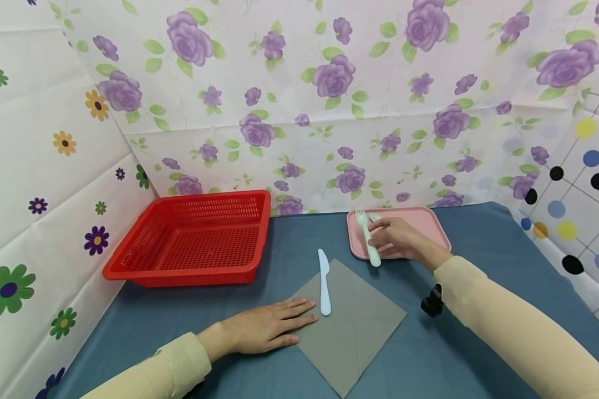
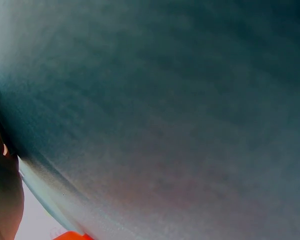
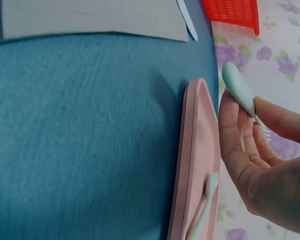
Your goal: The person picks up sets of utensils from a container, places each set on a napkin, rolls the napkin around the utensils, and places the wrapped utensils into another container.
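My right hand [image 1: 399, 239] pinches a pale green fork [image 1: 372, 255] between thumb and fingers, over the pink tray [image 1: 431, 227]. The fork's tines point toward the back wall; its thick handle end [image 3: 236, 85] faces the right wrist camera. Another pale green utensil [image 3: 204, 212] lies in the tray, mostly hidden by the hand in the head view. My left hand [image 1: 267, 328] lies flat, fingers extended, over the left corner of a grey square cloth [image 1: 354, 327]. A light blue knife [image 1: 325, 285] rests on that cloth, just beyond the left fingertips.
A red plastic basket [image 1: 189, 277] stands at the back left of the blue-covered table [image 1: 279, 377]. Flowered cloth walls [image 1: 299, 155] close off the back and left, and a dotted one [image 1: 586, 221] the right. Mostly tabletop blur fills the left wrist view.
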Available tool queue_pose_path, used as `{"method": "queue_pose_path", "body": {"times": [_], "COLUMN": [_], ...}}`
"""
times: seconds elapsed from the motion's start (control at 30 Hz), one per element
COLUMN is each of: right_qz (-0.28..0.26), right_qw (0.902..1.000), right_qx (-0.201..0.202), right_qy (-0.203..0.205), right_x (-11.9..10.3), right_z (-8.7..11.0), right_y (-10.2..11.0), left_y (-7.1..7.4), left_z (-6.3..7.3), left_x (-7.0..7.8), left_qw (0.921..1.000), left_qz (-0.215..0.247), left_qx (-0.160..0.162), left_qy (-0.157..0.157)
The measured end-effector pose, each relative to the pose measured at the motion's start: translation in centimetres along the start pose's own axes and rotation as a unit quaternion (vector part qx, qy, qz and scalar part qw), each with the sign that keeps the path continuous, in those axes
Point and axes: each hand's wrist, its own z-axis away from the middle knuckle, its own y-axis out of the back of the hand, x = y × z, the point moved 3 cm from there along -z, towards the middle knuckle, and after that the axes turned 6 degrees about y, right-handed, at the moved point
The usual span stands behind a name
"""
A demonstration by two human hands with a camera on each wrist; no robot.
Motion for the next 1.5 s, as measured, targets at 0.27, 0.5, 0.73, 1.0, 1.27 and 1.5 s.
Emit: {"method": "queue_pose_path", "body": {"times": [0.27, 0.5, 0.73, 1.0, 1.27, 1.5], "right_qz": [-0.014, -0.014, -0.033, -0.029, -0.035, -0.036], "right_qw": [0.9998, 0.9996, 0.9988, 0.9979, 0.9981, 0.9977], "right_qx": [-0.011, -0.018, -0.023, -0.044, -0.039, -0.047], "right_qy": [0.004, 0.018, 0.028, 0.038, 0.031, 0.032], "right_x": [0.1, 0.3, 0.2, 0.4, 0.5, 0.5], "right_z": [0.3, 0.8, 1.2, 1.5, 1.5, 1.7], "right_y": [-0.8, -1.6, -2.3, -3.2, -3.5, -4.1], "left_y": [0.1, 0.0, 0.0, 0.0, 0.1, 0.2], "left_z": [0.0, 0.0, 0.0, 0.0, 0.0, 0.0], "left_x": [0.0, 0.0, 0.0, 0.0, 0.1, 0.2], "left_qw": [1.0000, 1.0000, 1.0000, 1.0000, 1.0000, 1.0000], "left_qz": [-0.002, 0.003, -0.001, 0.006, 0.005, 0.002], "left_qx": [0.007, 0.004, 0.006, 0.002, 0.000, -0.001], "left_qy": [-0.006, -0.004, -0.006, -0.002, -0.001, -0.001]}}
